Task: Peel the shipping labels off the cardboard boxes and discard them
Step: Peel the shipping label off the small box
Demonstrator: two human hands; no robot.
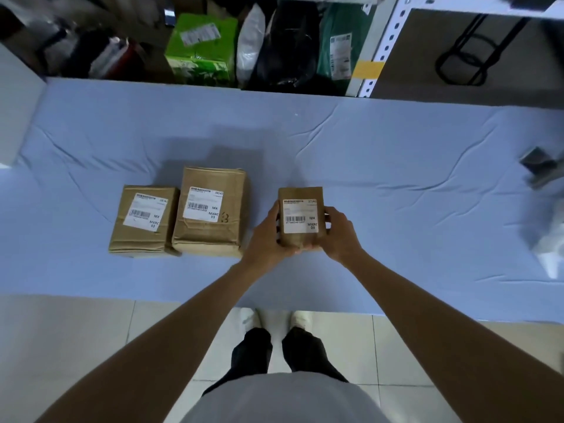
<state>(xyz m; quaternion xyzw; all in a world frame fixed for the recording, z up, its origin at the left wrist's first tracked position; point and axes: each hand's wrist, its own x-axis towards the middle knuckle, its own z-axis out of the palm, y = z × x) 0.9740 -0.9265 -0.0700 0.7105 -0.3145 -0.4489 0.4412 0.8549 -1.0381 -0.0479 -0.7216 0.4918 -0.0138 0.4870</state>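
Observation:
Three brown cardboard boxes sit on a table covered in blue cloth [396, 166]. The small box [300, 193] is in the middle, held from both sides: my left hand [267, 233] grips its left edge and my right hand [340, 232] its right edge. A white shipping label [300, 216] with a barcode lies flat on its top. To the left stands a larger box [210, 236] with its own label [203, 204]. At the far left lies another box [139, 239], also bearing a label [146, 214].
Behind the table, a shelf holds parcels: a green package [201, 47], white and black bags, a dark green mailer [338, 53]. A metal rack post [375, 47] stands at the back right. A blurred grey object [540, 166] and white plastic [549, 239] lie at the right edge.

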